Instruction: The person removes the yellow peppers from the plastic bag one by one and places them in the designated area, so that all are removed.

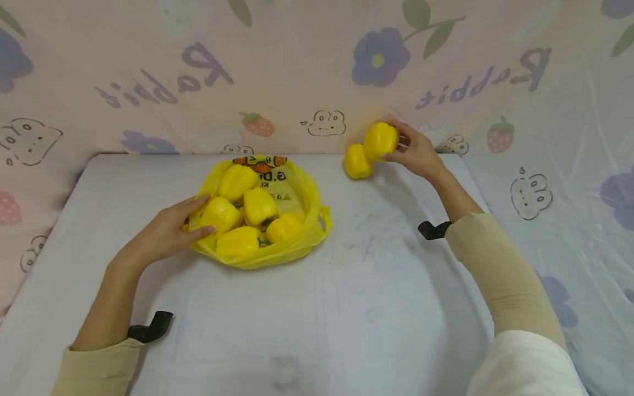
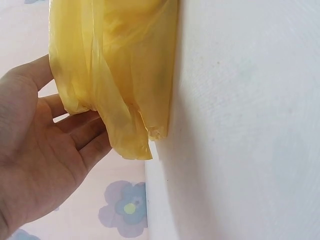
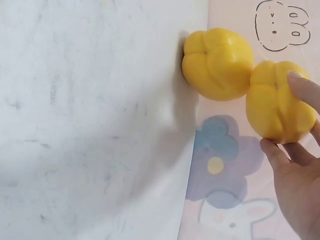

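A yellow plastic bag (image 1: 322,225) lies spread on the white table with several yellow bell peppers (image 1: 236,183) inside its wide mouth. My left hand (image 1: 170,228) holds the bag's left side, its thumb over the rim near a pepper. From the left wrist view, that hand's fingers (image 2: 92,132) pass behind the thin plastic (image 2: 125,130). At the table's far edge my right hand (image 1: 418,151) grips a yellow bell pepper (image 1: 381,141), raised off the table. A second yellow pepper (image 1: 357,162) sits on the table to its left, overlapped by the held one in the head view.
The white tabletop (image 1: 317,319) carries faint grey scuffs. Behind its far edge hangs a patterned curtain (image 1: 297,66) with flowers and rabbits, and it continues down the right side. A black wrist mount (image 1: 433,230) juts from each forearm.
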Action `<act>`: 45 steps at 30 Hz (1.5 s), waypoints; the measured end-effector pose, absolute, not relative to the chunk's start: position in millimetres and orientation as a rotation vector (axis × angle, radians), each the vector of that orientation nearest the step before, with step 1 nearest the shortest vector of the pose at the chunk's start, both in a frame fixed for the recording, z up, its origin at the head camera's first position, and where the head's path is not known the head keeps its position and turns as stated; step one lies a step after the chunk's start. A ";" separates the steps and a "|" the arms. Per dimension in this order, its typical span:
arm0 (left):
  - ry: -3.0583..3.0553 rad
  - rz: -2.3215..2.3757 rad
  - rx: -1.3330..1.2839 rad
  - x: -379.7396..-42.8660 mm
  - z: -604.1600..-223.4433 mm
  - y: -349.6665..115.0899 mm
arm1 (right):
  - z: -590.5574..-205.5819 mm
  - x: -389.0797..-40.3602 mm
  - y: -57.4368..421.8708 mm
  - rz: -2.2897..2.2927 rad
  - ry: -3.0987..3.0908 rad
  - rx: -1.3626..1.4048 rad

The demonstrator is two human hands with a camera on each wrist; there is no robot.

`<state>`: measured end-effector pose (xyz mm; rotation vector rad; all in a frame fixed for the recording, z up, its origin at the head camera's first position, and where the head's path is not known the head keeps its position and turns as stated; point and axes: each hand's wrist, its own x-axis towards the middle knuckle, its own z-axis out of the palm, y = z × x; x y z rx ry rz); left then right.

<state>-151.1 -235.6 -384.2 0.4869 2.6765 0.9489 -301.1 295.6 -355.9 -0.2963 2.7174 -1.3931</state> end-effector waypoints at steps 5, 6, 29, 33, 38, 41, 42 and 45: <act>2.678 0.938 0.486 -151.5 -385.4 -236.5 | -360.7 -301.6 301.9 -1.412 2.710 -0.266; 2.678 0.935 0.484 -151.6 -385.5 -236.6 | -361.4 -301.1 303.0 -1.409 2.713 -0.258; 2.674 0.926 0.491 -150.1 -385.4 -238.1 | -396.9 -299.2 319.9 -1.247 2.755 -0.166; 2.676 0.913 0.497 -150.4 -383.1 -237.5 | -401.6 -298.8 320.0 -1.248 2.752 -0.178; 2.676 0.928 0.491 -149.9 -381.7 -237.3 | -406.3 -299.1 319.9 -1.304 2.735 -0.153; 2.667 0.931 0.475 -149.8 -381.9 -237.0 | -410.7 -299.8 319.0 -1.345 2.722 -0.140; 2.667 0.925 0.470 -149.7 -382.0 -237.0 | -412.0 -300.0 318.3 -1.359 2.717 -0.144; 2.674 0.911 0.465 -149.8 -382.7 -237.4 | -414.7 -299.9 315.9 -1.390 2.714 -0.169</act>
